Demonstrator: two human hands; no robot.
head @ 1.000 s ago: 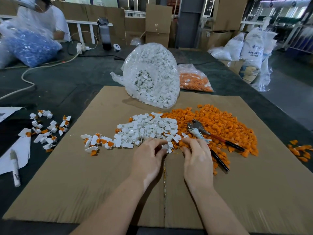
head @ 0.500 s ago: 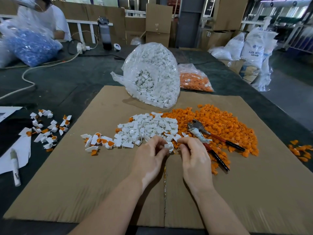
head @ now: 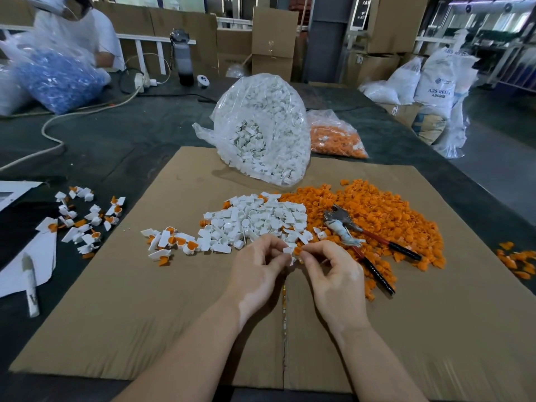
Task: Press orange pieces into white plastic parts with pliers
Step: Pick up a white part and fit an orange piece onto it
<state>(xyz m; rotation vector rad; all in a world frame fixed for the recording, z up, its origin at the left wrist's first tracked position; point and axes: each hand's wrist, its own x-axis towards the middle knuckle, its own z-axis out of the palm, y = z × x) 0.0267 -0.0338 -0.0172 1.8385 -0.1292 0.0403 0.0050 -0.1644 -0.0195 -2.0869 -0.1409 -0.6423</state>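
Orange piece [head: 298, 250] and white part [head: 288, 251] are pinched together right between the two hands, just above the cardboard [head: 145, 314] and at the near edge of the white pile [head: 255, 219]. Left hand [head: 255, 271] has its fingertips closed on the white part, right hand [head: 333, 274] is closed on the orange piece, and the two hands are almost touching. Looks to me like the orange bit is only being seated by hand, not pressed home yet. Pliers [head: 359, 236] are lying untouched on the orange pile [head: 377, 210], just right of the right hand, handles pointing toward the person. What could go wrong: both bits are tiny, so if the orange one goes in crooked it'll probably pop out or jam once the pliers squeeze it. Letting go with the right hand to grab the pliers could also let the loose piece drop into the piles, where you'd never find it. A small bunch of finished ones [head: 171, 245] sits to the left, so a dropped half-done part could get mixed in there too.
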